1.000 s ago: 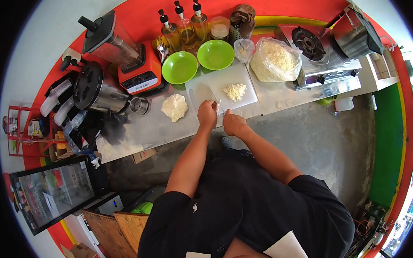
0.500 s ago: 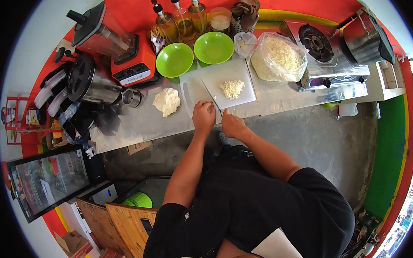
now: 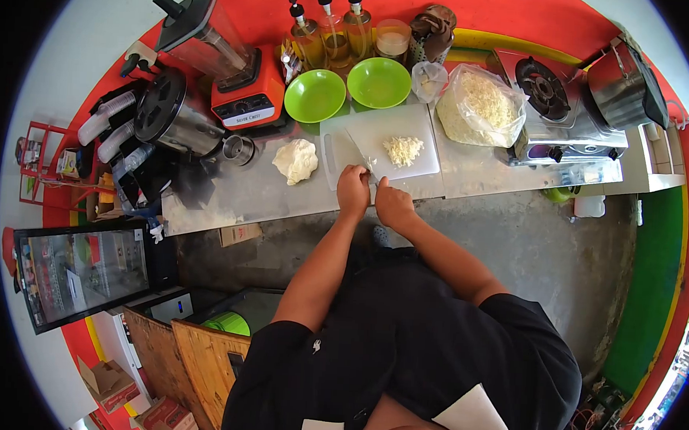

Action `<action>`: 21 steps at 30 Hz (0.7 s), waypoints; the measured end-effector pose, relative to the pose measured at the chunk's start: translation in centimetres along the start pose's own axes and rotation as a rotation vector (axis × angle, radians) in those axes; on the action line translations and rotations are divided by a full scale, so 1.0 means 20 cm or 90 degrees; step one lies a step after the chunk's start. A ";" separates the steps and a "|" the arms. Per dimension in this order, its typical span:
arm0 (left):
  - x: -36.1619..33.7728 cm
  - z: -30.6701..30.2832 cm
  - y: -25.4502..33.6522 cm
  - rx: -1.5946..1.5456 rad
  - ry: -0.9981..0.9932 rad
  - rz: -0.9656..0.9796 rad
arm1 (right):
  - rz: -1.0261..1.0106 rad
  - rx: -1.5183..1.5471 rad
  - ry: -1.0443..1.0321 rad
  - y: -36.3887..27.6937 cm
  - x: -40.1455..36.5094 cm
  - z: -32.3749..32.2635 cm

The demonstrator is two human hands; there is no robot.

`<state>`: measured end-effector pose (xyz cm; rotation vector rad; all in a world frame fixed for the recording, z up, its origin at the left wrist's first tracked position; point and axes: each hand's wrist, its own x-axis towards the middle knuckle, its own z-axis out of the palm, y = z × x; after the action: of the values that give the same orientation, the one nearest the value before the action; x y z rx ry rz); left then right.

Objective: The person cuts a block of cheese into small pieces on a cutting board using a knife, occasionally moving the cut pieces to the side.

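Observation:
My right hand [image 3: 395, 206] is closed around the handle of a kitchen knife [image 3: 357, 144], whose blade points away from me over a white cutting board [image 3: 337, 132]. Close beside the blade, at the board's near edge, my left hand [image 3: 352, 189] has its fingers curled; whatever they pinch is hidden. A few small white pieces [image 3: 371, 164] lie by the blade near the left fingertips. To the right on the board sits a heap of finely chopped white food [image 3: 403, 151]. Left of the board, a pale crumpled lump [image 3: 295, 161] rests on the metal counter.
Two green bowls [image 3: 314, 96] stand behind the board. A bag of shredded white food [image 3: 484, 106] is at its right, before a gas stove [image 3: 546, 89]. Leftward are a red blender [image 3: 246, 95], a steel cup [image 3: 239, 150] and a lidded pot [image 3: 172, 115]. Pump bottles [image 3: 310, 44] line the wall.
The view has shifted, so the counter appears further right. More small white pieces show beside the blade near my left fingers. Both hands stay at the board's near edge.

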<state>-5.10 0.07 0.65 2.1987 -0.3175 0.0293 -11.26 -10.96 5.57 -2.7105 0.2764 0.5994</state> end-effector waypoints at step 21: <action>-0.02 -0.04 0.00 0.087 0.016 0.118 | -0.035 0.016 0.062 0.00 -0.02 0.04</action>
<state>-5.35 0.74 1.10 2.2952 -0.5173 0.1843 -11.96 -10.59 5.19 -2.7172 0.2326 0.4464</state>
